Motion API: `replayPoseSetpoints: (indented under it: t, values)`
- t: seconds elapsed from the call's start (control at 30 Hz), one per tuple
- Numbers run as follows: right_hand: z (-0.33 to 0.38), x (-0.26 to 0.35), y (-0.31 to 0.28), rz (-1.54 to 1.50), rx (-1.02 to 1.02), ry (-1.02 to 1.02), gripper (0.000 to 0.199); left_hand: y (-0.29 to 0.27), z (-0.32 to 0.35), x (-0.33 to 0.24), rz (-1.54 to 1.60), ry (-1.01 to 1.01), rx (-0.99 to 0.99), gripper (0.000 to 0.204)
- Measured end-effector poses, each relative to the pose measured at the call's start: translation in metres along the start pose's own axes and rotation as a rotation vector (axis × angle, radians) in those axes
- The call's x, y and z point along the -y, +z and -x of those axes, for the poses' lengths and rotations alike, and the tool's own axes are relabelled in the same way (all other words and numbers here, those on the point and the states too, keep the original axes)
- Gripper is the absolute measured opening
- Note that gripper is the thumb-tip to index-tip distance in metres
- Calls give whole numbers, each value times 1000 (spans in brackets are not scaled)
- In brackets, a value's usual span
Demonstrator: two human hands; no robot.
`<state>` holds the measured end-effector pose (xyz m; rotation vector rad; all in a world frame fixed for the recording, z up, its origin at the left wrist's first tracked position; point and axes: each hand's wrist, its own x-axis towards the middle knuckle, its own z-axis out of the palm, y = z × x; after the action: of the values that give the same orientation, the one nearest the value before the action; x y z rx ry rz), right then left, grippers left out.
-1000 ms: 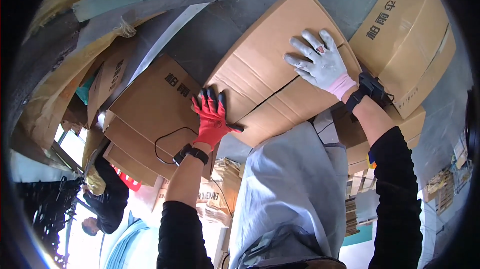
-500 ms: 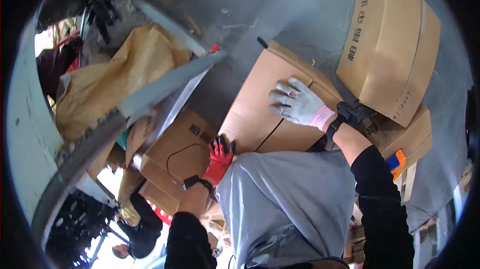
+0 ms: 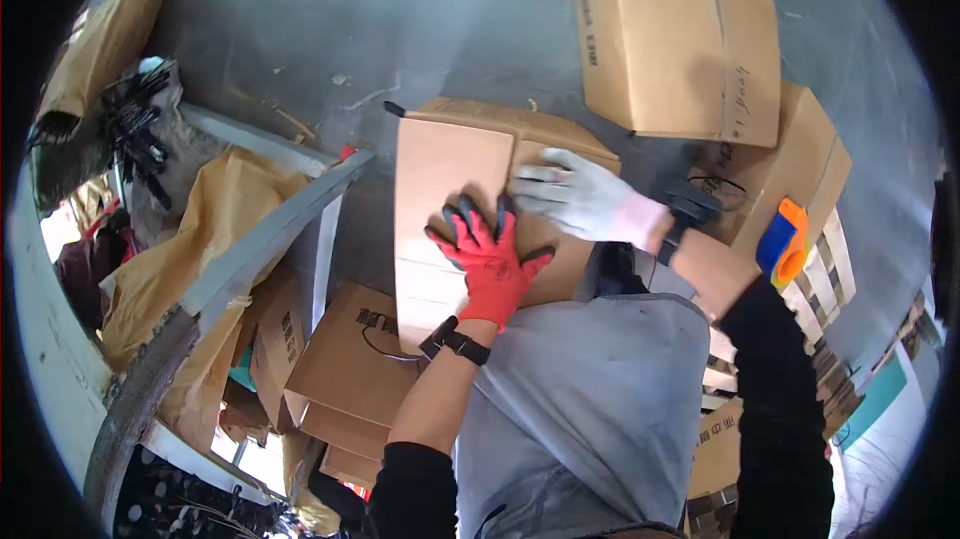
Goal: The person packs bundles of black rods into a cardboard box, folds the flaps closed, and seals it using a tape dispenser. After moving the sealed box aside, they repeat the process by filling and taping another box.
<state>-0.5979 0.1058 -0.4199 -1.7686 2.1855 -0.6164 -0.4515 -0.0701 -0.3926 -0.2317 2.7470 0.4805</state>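
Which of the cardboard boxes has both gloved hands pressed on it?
The middle box, against the person's body: red-gloved left hand and grey-gloved right hand lie flat on top; the others are untouched.

Place: a warehouse or packing area.
Floor: bare grey concrete (image 3: 330, 19), scuffed, beyond both hands.
Stock: sealed cardboard cartons (image 3: 680, 34) above the right hand (image 3: 585, 201); more cartons (image 3: 345, 359) stacked below and left of the left hand (image 3: 490, 261).
Fixtures: grey metal rack beam (image 3: 260, 249) to the left; wooden pallet slats (image 3: 820, 279) to the right.
Packing material: brown paper sacks (image 3: 190, 239) far left.
Gear: work gloves on both hands.
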Motion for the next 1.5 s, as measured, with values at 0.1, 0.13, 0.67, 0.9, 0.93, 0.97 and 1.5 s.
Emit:
replayPoseSetpoints:
  t: [0.1, 0.13, 0.67, 0.9, 0.93, 0.97, 1.5]
  values:
    - [115, 12, -16, -700, -61, 611, 31, 12, 10, -9, -122, 12, 73, 98]
    - [140, 25, -47, -65, -102, 433, 32, 10, 10, 2, -150, 5, 59, 97]
    - [365, 73, -55, 192, 78, 1869, 70, 8, 8, -19, -171, 43, -6, 91]
    - [417, 74, -20, 32, -404, 1848, 62, -69, -177, -40, 106, 605, -521, 54]
    - [401, 71, -20, 19, -407, 1835, 62, -72, -182, -30, 91, 597, -524, 54]
    - [388, 71, -26, -118, -444, 1797, 59, -75, -187, -22, 55, 542, -323, 57]
    - [251, 125, -150, -1215, -859, 1517, 47, -56, -178, -21, -96, 461, 357, 67]
